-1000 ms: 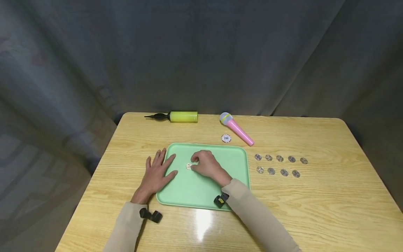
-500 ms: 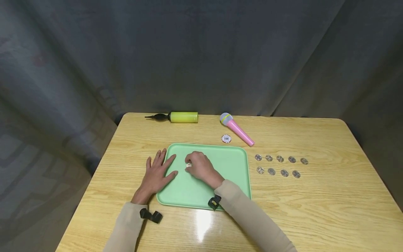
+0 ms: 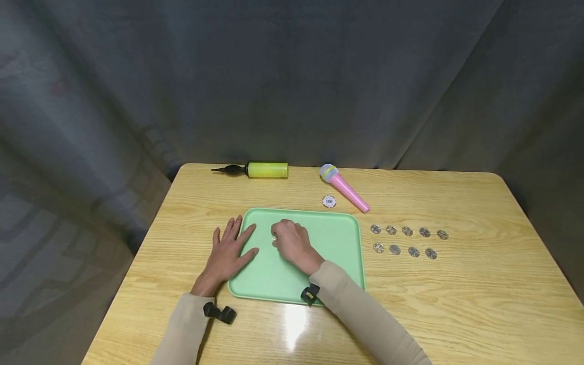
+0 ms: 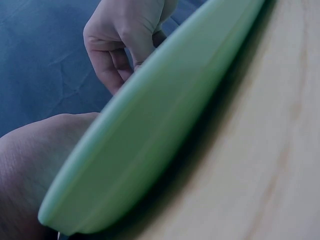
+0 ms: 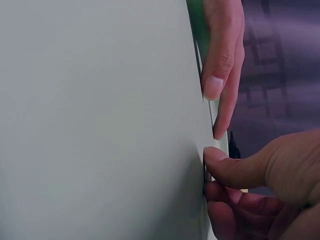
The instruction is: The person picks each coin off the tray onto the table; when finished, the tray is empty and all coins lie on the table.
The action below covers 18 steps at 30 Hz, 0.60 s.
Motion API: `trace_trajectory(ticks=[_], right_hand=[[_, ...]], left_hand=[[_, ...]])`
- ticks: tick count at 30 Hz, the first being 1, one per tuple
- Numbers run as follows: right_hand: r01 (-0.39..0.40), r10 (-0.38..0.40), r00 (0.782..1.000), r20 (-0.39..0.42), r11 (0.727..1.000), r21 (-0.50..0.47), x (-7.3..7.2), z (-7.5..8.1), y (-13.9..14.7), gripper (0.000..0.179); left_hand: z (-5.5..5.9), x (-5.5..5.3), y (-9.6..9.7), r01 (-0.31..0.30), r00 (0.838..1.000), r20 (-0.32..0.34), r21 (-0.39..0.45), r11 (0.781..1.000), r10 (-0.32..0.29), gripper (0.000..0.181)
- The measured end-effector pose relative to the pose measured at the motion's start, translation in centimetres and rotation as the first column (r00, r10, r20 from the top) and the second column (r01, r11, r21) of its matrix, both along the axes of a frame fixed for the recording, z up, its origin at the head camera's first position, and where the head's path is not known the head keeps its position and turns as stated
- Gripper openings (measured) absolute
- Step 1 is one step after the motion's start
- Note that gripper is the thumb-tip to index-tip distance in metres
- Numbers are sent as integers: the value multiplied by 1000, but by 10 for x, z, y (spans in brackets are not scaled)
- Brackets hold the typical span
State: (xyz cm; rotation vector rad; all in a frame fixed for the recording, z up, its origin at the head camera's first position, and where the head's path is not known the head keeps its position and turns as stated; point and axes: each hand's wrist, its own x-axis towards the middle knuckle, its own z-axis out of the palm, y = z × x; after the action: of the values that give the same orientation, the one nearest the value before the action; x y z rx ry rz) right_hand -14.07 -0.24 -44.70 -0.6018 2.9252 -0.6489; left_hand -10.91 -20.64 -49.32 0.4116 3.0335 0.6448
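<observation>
On the left part of the green tray (image 3: 326, 248), my right hand (image 3: 294, 245) pinches a silver coin (image 3: 275, 237) between thumb and fingers. Most of the coin is hidden by the fingers; in the right wrist view the thumb (image 5: 216, 155) and fingertips come together close on the tray's surface. My left hand (image 3: 225, 257) rests spread over the tray's left rim, its thumb and index finger reaching inside. In the left wrist view the tray's side wall hides part of both hands.
Several silver coins (image 3: 394, 249) lie in two rows on the wooden table (image 3: 483, 284), right of the tray. Behind the tray are a poker chip (image 3: 329, 202) marked 100, a pink toy microphone (image 3: 349, 192) and a yellow balloon pump (image 3: 267, 170). Dark curtains hang beyond.
My right hand has moved slightly left over the coin, and its thumb and fingers have come round it, covering most of it. The left hand has stayed in place.
</observation>
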Motion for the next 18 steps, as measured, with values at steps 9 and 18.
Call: trace_trajectory(ticks=[9, 18], right_hand=[[24, -24, 998, 51, 1000, 2, 0, 2, 0, 8], [30, -16, 996, 85, 986, -166, -1, -1, 9, 6]], left_hand=[[-1, 0, 0, -4, 1000, 7, 2, 1000, 4, 65], [-2, 0, 0, 0, 1000, -18, -9, 1000, 0, 65]])
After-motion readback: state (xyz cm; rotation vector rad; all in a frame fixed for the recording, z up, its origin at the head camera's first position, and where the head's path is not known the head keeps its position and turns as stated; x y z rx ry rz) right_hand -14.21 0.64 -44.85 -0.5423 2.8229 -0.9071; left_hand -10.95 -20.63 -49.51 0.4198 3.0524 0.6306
